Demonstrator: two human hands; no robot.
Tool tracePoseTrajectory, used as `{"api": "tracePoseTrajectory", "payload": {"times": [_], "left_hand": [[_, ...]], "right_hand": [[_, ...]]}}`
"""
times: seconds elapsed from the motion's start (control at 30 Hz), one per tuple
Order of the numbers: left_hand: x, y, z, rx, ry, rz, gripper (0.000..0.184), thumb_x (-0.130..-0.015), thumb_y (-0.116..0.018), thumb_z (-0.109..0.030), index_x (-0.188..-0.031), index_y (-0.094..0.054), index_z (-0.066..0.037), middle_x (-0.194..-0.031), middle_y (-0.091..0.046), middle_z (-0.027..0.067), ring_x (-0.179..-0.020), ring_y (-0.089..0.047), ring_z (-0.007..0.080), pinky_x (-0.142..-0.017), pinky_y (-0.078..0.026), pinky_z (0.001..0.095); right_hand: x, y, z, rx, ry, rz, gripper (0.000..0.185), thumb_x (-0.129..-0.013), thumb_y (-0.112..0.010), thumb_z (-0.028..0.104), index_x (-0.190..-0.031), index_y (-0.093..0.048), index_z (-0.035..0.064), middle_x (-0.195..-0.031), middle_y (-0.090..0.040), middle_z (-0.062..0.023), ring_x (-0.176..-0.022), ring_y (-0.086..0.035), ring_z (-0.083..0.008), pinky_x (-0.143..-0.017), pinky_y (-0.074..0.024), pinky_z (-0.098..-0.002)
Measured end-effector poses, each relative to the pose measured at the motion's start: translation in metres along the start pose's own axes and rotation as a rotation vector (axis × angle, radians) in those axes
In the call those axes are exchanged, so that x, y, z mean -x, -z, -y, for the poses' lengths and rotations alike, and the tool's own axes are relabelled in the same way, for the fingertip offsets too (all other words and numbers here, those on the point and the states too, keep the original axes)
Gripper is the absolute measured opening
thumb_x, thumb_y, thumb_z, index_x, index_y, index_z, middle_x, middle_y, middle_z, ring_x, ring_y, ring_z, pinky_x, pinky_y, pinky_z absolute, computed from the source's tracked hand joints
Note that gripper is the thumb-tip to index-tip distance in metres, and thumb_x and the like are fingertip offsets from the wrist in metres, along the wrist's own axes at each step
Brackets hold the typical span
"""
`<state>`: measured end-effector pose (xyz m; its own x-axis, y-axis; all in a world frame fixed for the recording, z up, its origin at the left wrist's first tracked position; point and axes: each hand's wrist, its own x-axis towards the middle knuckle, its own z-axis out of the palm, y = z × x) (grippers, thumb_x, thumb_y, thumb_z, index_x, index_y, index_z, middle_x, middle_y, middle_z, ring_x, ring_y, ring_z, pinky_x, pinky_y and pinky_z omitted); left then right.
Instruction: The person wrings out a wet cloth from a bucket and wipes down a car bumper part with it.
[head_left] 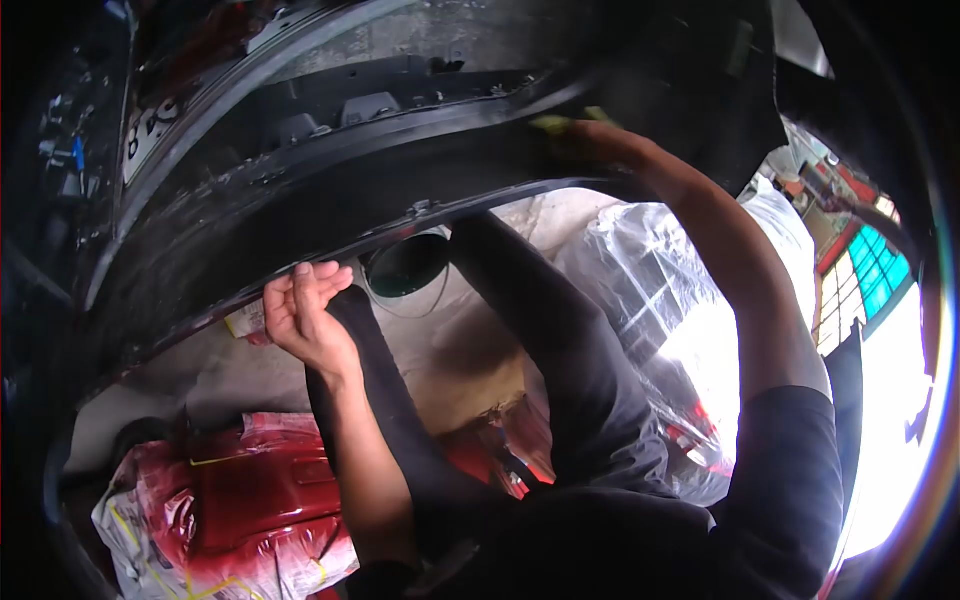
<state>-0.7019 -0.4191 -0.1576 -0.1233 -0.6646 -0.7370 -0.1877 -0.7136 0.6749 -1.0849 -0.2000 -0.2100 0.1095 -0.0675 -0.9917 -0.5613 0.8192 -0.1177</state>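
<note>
A black car body panel (340,200) spans the upper part of the view, curving from the left side to the upper right, directly ahead of the person's 2 hands. Below it on the right, clear plastic sheeting (640,270) hangs in creased folds. At lower left sits glossy red bodywork (260,490), bordered by red-misted masking film and yellow tape. A window with teal and pale panes (880,265) shows at far right. Beneath the panel, between the person's 2 legs, stands 1 dark bucket (410,265) with a thin wire handle.

The right hand (608,140) is at the panel's face, grasping a yellow-green wiping pad (549,125); blur hides whether it is cloth or sponge. The left hand (308,312) is loosely unclenched, fingers half bent, with its fingertips at the panel's lower edge; whether they press on it, I cannot tell.
</note>
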Motion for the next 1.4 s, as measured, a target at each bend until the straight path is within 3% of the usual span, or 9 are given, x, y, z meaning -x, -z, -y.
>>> {"api": "tracePoseTrajectory", "payload": {"times": [0.1,0.3,0.43,0.63,0.67,0.87,0.9,1.03,1.4], "left_hand": [[0.002,0.0,0.002,-0.003,-0.016,-0.006,0.016,-0.1,-0.06,-0.013,-0.097,-0.059,0.003,-0.081,-0.071,0.0159,-0.062,-0.07,0.021,-0.061,-0.061,0.0312],[-0.002,-0.003,0.002,0.01,-0.008,-0.027,0.015,-0.099,-0.06,-0.012,-0.094,-0.058,0.003,-0.079,-0.071,0.0169,-0.061,-0.07,0.0218,-0.06,-0.061,0.0322],[0.0,0.001,0.003,-0.006,-0.016,-0.021,0.015,-0.099,-0.06,-0.012,-0.093,-0.059,0.001,-0.078,-0.07,0.0177,-0.06,-0.07,0.0239,-0.058,-0.061,0.0344],[0.0,-0.002,0.002,0.027,-0.011,-0.025,0.016,-0.099,-0.06,-0.013,-0.092,-0.058,0.002,-0.077,-0.07,0.0171,-0.06,-0.07,0.0236,-0.058,-0.062,0.0352],[0.001,-0.003,0.005,0.069,0.002,-0.019,0.016,-0.099,-0.06,-0.012,-0.093,-0.058,0.002,-0.077,-0.07,0.0169,-0.06,-0.07,0.0235,-0.058,-0.062,0.0354],[0.002,0.001,0.002,0.064,0.0,-0.026,0.013,-0.099,-0.061,-0.01,-0.096,-0.059,0.001,-0.077,-0.071,0.0146,-0.062,-0.071,0.0208,-0.06,-0.061,0.033],[0.001,0.001,0.001,0.039,-0.001,-0.014,0.013,-0.099,-0.062,-0.01,-0.097,-0.058,0.002,-0.078,-0.071,0.0144,-0.062,-0.071,0.0205,-0.061,-0.061,0.0323],[0.0,0.004,0.005,0.088,-0.11,0.025,0.019,-0.097,-0.067,-0.015,-0.097,-0.06,0.002,-0.082,-0.071,0.0135,-0.067,-0.07,0.0195,-0.064,-0.06,0.0305],[0.001,0.01,0.0,0.142,0.093,0.06,0.011,-0.099,-0.064,-0.009,-0.1,-0.058,0.001,-0.081,-0.067,0.0053,-0.073,-0.066,0.0096,-0.064,-0.056,0.0264]], "right_hand": [[0.005,0.01,-0.005,0.247,-0.191,-0.069,0.026,-0.094,-0.062,0.014,-0.118,-0.07,0.0057,-0.095,-0.07,-0.0139,-0.09,-0.069,-0.0257,-0.08,-0.0555,-0.0363],[-0.069,-0.033,0.142,0.122,0.248,-0.026,0.04,-0.096,-0.064,0.032,-0.128,-0.064,0.0076,-0.108,-0.071,-0.0167,-0.098,-0.066,-0.0179,-0.088,-0.0516,-0.0362],[-0.053,-0.026,0.098,-0.16,0.616,-0.106,0.026,-0.1,-0.057,0.026,-0.114,-0.07,0.0081,-0.102,-0.069,-0.0138,-0.101,-0.066,-0.0218,-0.09,-0.0512,-0.0366],[-0.034,0.014,-0.041,0.333,-0.176,-0.028,0.024,-0.102,-0.051,0.016,-0.114,-0.069,0.0071,-0.1,-0.07,-0.0132,-0.086,-0.063,-0.0197,-0.082,-0.0502,-0.0343],[-0.057,0.002,-0.051,0.549,0.061,-0.054,0.024,-0.1,-0.052,0.016,-0.113,-0.069,0.005,-0.101,-0.07,-0.0131,-0.084,-0.063,-0.0208,-0.079,-0.05,-0.0361],[-0.16,-0.07,0.212,-0.341,0.957,0.034,0.035,-0.094,-0.058,0.013,-0.126,-0.065,-0.0003,-0.123,-0.068,-0.0139,-0.105,-0.067,-0.0205,-0.097,-0.0501,-0.0342],[-0.175,-0.078,0.3,0.109,1.114,-0.048,0.027,-0.09,-0.051,0.012,-0.104,-0.071,-0.0003,-0.106,-0.07,-0.0204,-0.091,-0.068,-0.0341,-0.085,-0.0555,-0.0422],[-0.131,-0.08,0.447,-0.093,1.278,0.139,0.054,-0.087,-0.06,0.04,-0.116,-0.068,-0.0053,-0.105,-0.071,-0.0165,-0.093,-0.065,-0.0221,-0.087,-0.0508,-0.0332],[-0.024,-0.033,0.303,-0.106,0.541,0.097,0.035,-0.09,-0.058,0.001,-0.123,-0.068,0.0045,-0.126,-0.066,-0.0162,-0.115,-0.064,-0.0262,-0.1,-0.0522,-0.0397]]}}
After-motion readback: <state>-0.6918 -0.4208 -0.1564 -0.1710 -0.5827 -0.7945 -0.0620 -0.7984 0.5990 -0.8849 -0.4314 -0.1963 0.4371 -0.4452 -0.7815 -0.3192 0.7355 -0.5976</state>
